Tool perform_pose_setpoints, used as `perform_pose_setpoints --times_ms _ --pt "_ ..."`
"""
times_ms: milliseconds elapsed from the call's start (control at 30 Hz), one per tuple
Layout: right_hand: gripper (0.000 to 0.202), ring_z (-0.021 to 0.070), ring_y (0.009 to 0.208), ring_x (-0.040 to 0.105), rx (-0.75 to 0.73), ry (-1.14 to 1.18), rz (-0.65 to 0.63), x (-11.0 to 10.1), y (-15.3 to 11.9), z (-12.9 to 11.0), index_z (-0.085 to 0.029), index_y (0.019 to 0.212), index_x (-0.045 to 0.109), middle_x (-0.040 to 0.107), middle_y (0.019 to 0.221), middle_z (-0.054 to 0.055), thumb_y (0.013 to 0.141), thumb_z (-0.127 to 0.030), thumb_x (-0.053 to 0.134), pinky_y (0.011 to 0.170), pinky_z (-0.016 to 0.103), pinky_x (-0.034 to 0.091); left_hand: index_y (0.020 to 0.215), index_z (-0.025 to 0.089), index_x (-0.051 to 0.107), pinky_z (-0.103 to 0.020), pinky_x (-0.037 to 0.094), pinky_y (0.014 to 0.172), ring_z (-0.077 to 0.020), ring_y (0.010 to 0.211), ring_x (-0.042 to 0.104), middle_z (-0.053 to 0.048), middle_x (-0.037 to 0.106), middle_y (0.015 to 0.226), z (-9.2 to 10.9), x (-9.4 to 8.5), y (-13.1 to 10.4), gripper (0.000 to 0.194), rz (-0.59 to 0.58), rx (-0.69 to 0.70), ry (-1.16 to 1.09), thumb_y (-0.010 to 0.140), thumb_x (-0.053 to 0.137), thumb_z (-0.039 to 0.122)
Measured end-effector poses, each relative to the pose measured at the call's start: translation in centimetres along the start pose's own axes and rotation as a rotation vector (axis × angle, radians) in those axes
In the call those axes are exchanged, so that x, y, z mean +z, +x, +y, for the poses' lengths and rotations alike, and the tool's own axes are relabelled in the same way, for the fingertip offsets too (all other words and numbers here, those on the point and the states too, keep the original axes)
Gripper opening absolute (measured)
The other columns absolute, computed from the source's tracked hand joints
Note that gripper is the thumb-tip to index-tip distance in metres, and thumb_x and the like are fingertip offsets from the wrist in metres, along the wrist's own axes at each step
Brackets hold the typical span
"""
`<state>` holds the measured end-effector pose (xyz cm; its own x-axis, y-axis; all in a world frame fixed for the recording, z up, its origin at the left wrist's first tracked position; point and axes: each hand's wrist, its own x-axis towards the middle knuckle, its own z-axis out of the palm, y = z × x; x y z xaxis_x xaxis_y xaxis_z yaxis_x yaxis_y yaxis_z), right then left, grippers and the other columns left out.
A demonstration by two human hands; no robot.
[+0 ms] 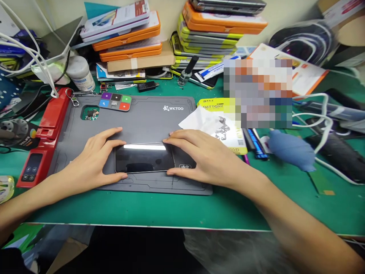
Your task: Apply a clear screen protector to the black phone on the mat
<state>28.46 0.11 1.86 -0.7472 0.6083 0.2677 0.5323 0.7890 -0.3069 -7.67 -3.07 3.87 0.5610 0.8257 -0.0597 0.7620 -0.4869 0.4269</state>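
A smartphone (144, 156) with a dark, glossy screen lies sideways over the grey work mat (148, 121), face up. A bright strip of light reflects along its upper edge. My left hand (98, 154) grips its left end, thumb at the near corner and fingers at the far corner. At the other end, my right hand (198, 152) holds the phone the same way, thumb below and index finger above. Whether the phone rests flat on the mat or is slightly raised, I cannot tell. A small colored block tray (115, 101) sits at the mat's far left.
Left of the mat stands a red device (47, 140) with a button panel. To the right lie a yellow battery package (238, 142), a white paper sheet (196, 120) and a blue air blower (291, 150). Stacked orange cases (128, 36) and a small bottle (186, 72) are behind.
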Motion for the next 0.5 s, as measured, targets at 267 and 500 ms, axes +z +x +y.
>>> perform_pose_setpoints --times_ms 267,500 --pt "0.063 0.0395 0.124 0.073 -0.026 -0.028 0.043 0.31 0.0 -0.15 -0.01 0.141 0.064 0.074 0.134 0.025 0.105 -0.061 0.069 0.102 0.058 0.064 0.157 0.027 0.046 -0.068 0.039 0.13 -0.0414 0.163 0.042 -0.018 0.041 0.175 -0.52 0.34 0.07 0.071 0.017 0.071 0.025 0.102 0.073 0.064" --pt "0.063 0.0382 0.121 0.074 -0.073 -0.056 0.085 0.79 0.0 0.1 -0.012 0.142 0.062 0.075 0.131 0.024 0.105 -0.064 0.067 0.1 0.057 0.065 0.153 0.026 0.05 -0.068 0.041 0.128 -0.0414 0.162 0.043 -0.018 0.044 0.173 -0.49 0.63 -0.03 0.065 0.062 0.089 0.024 0.103 0.072 0.061"
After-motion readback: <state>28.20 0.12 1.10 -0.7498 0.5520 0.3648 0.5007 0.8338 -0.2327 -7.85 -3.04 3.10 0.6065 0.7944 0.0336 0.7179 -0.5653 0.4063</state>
